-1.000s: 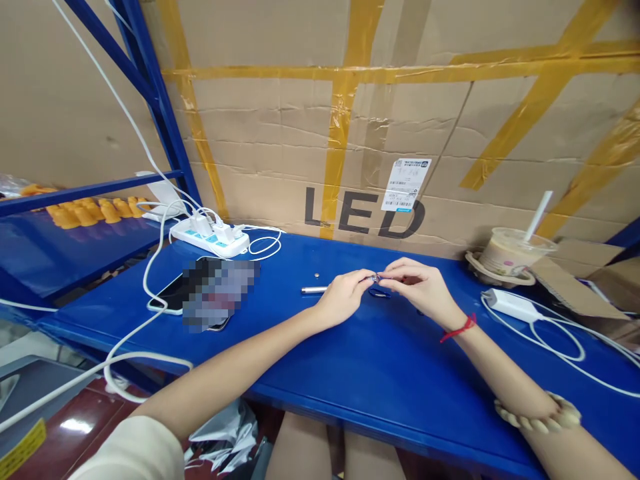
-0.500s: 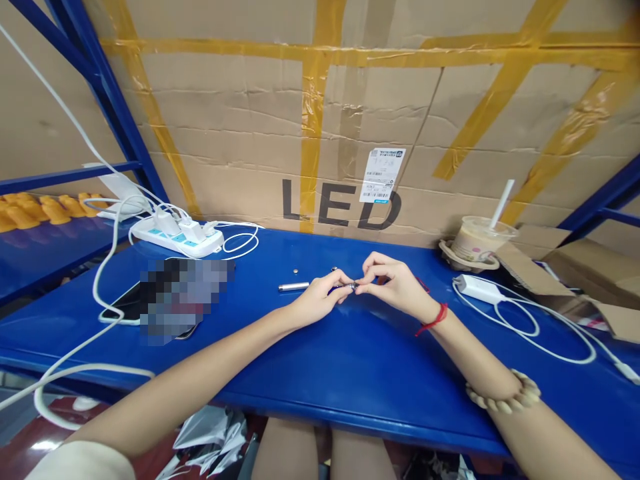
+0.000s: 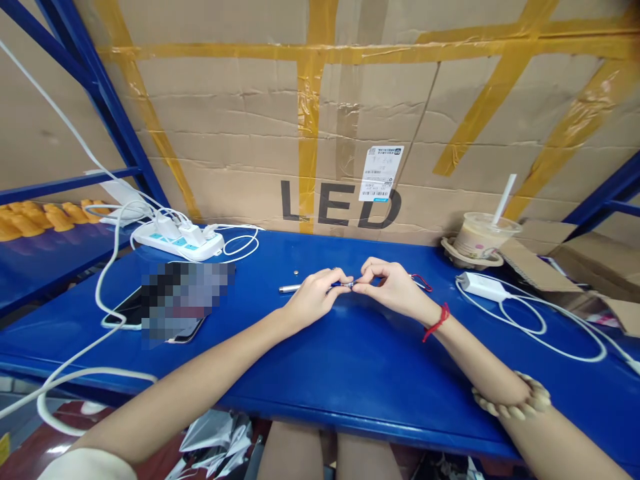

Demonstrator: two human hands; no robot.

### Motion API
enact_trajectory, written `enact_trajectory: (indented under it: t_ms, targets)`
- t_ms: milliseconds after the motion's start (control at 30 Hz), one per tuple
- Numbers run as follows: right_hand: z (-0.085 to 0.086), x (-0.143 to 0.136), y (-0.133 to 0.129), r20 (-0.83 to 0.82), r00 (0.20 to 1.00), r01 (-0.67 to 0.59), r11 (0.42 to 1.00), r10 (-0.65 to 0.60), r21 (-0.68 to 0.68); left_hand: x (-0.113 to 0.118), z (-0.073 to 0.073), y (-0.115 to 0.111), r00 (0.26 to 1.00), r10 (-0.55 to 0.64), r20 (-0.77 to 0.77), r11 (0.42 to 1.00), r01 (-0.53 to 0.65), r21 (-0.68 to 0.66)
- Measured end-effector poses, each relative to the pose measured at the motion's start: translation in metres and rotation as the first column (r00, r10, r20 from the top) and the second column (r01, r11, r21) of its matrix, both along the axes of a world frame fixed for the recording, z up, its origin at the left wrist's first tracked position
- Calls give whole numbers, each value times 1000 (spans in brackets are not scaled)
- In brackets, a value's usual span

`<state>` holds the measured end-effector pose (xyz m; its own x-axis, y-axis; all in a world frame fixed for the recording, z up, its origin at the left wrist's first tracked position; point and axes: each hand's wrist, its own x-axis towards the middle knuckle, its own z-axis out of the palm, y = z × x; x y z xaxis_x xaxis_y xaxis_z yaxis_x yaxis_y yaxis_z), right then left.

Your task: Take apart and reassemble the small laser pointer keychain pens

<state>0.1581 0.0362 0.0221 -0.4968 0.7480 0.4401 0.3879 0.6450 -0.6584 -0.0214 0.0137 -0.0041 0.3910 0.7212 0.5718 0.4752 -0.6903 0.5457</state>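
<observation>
Both hands pinch a small slim piece (image 3: pixel 351 285) right of the power strip (image 3: pixel 181 244)

The left hand (image 3: pixel 314 297) and the right hand (image 3: pixel 391 288) face each other well to the right of the power strip and nearer the person than it. Each has its thumb and forefinger closed on the small slim piece, which is between them; the fingers hide most of it, though some blue shows. Whether it touches the blue surface (image 3: pixel 350 367) I cannot tell.

A silver tube (image 3: pixel 289 289) lies right of the power strip, on its nearer side, its far end running up to the left hand; whether they touch is unclear. A tiny round piece (image 3: pixel 296 273) lies to the right of the power strip too. Further right of it, a red cord (image 3: pixel 424 283) shows from behind the right hand.

On the near side of the power strip lies a phone (image 3: pixel 129 310), partly blurred out. Far to its right are a drink cup (image 3: pixel 483 237) with a straw and a white adapter (image 3: pixel 484 287) with its cable. Behind the power strip stands a cardboard panel (image 3: pixel 240 147) lettered "LED".
</observation>
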Motion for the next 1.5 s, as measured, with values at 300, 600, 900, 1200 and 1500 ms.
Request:
enact_trajectory:
  t_ms: [300, 600, 900, 1200, 1500]
  targets:
    - [-5, -1, 6, -90, 994, 53, 998, -56, -32, 5, 2, 2, 999, 21, -48, 1000, -20, 14]
    - [3, 9, 11, -32, 993, 114, 993, -114, -19, 11, 5, -2, 993, 104, 47, 987, -97, -125]
    - [5, 11, 11, -41, 999, 24, 993, -20, 118, 13, 3, -3, 986, 97, 134, 974, -67, -216]
    - [6, 8, 5, 36, 999, 1, 971, -10, 239, 15, 7, -6, 984, 87, 156, 963, -44, -265]
    - [9, 10, 5, -16, 998, -53, 989, 56, 139, 12, 10, -10, 994, 21, 104, 961, 9, -276]
